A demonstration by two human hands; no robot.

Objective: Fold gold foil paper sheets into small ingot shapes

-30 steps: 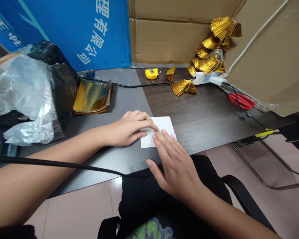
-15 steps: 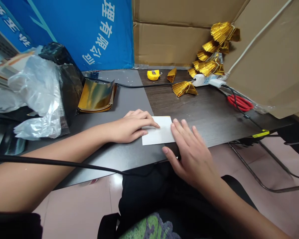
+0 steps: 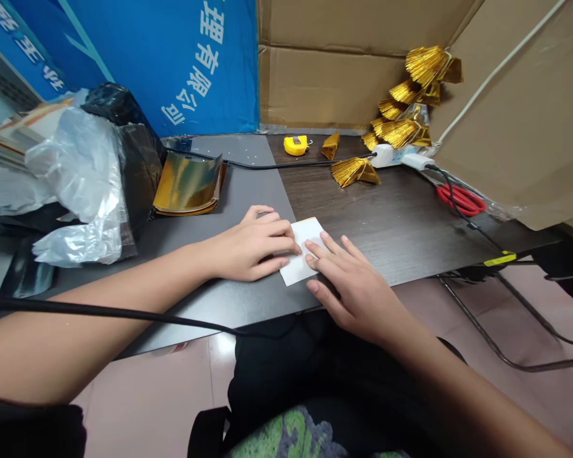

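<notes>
Low in the frame, right of centre, the right hand (image 3: 351,283) comes in from the lower right, its fingers apart and fairly straight, fingertips resting on the right part of a white sheet (image 3: 298,273). The sheet lies flat on the tabletop (image 3: 377,219), just right of the frame's centre, turned so that its lower edge climbs to the right; a thin gold line shows along its top. (Fingers cover both sides, so I cannot tell a long axis.) Neither hand is nearer: the left hand (image 3: 258,248) touches it too, from the left, with a loosely curled grip and fingertips on its left part. Neither grip pinches visibly.

Farther off, left of centre, is a stack of gold foil (image 3: 188,184). At the left, a clear plastic bag (image 3: 90,172) leans against a black bag (image 3: 141,152); their contents cannot be made out. Beyond, upper right, gold fans (image 3: 401,130) pile up beside a power strip (image 3: 386,154).
</notes>
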